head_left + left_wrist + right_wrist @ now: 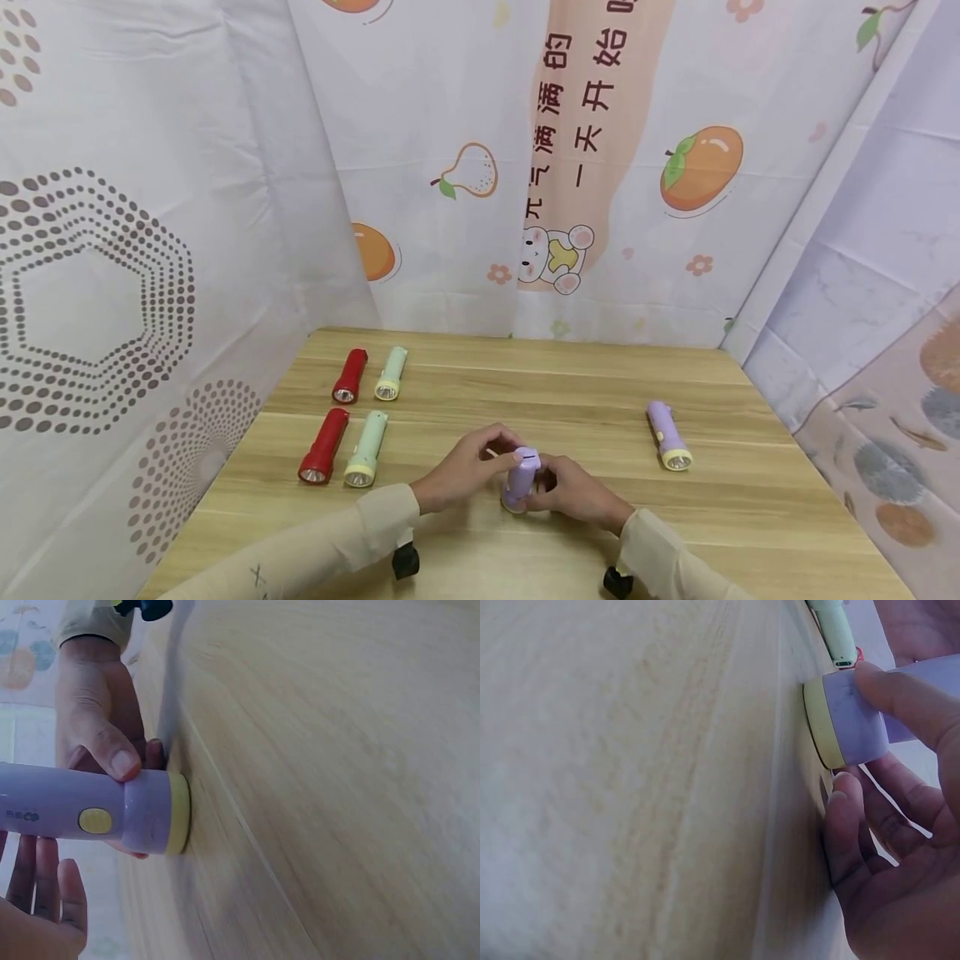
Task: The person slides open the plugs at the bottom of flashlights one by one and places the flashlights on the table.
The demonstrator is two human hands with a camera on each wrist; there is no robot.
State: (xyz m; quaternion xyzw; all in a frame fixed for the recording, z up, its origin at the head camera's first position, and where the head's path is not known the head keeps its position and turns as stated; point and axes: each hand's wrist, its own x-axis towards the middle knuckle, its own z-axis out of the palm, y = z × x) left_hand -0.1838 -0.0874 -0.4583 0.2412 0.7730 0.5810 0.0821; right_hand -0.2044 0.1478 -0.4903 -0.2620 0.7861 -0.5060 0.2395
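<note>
A purple flashlight (521, 479) stands upright on the table, its yellow lens end (178, 814) down against the wood. The left hand (468, 471) is at its upper part, with thumb and fingers around the body. Lower down, the right hand (581, 493) holds the wide head, its thumb (120, 761) on the purple part just above the yellow ring. In the right wrist view the right hand (900, 847) has its thumb on one side of the head and curved fingers on the other. A yellow button faces the left wrist camera.
Two red flashlights (324, 446) and two mint green flashlights (366, 450) lie at the left of the wooden table (525, 383). Another purple flashlight (667, 433) lies at the right. Printed curtains (450, 100) hang behind and at both sides.
</note>
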